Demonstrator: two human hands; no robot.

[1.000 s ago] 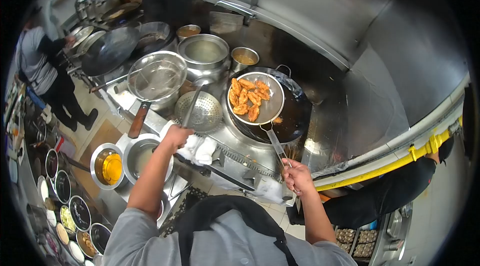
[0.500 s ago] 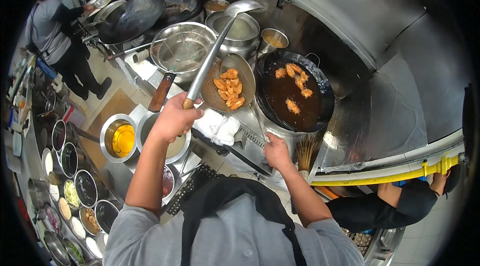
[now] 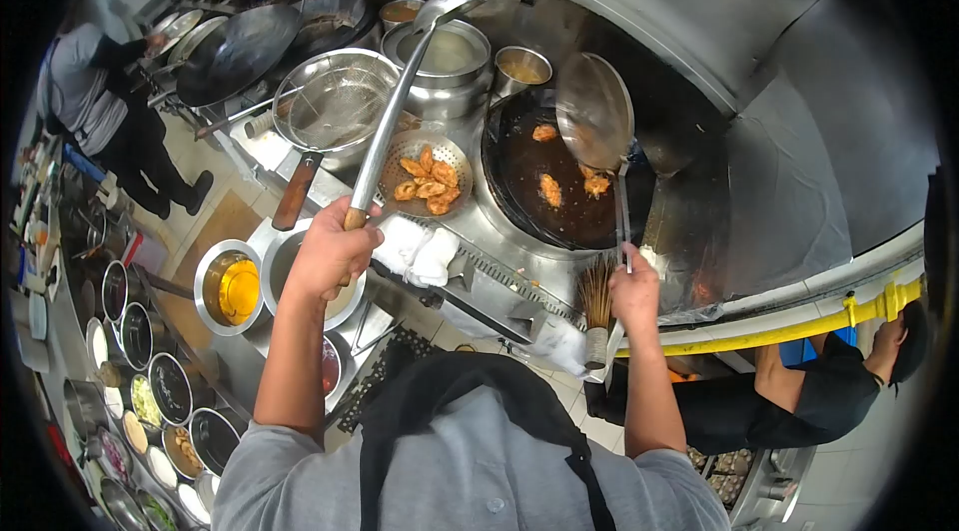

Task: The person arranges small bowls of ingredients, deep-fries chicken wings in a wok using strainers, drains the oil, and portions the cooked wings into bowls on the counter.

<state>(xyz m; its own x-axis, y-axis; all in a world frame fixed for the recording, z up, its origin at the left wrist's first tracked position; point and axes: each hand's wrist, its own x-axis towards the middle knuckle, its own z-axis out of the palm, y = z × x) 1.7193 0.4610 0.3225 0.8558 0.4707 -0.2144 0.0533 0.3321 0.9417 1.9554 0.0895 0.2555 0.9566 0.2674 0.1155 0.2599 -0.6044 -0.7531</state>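
My left hand [image 3: 332,249] is closed around the handle of a long metal ladle [image 3: 408,81], which slants up and away over the counter. Beyond that hand sits a perforated skimmer [image 3: 456,153] holding several browned fried pieces [image 3: 427,186]; its handle is hidden. My right hand [image 3: 633,289] grips the metal handle of a round strainer [image 3: 597,96]. That strainer is tilted over a dark wok [image 3: 496,201] of oil, its bowl blurred. Fried pieces [image 3: 550,190] float in the oil, some beside the strainer's lower edge.
A mesh strainer [image 3: 335,96] with a wooden handle rests over a pot, left of a large lidless pot [image 3: 440,96]. A bamboo brush [image 3: 594,306] stands near my right hand. White cloths [image 3: 415,249] lie on the counter. Co-workers [image 3: 85,91] [image 3: 799,386] are on both sides.
My right hand has moved right, carrying the strainer from above the perforated skimmer to over the wok. Fewer pieces show in the oil. My left hand still holds the ladle.
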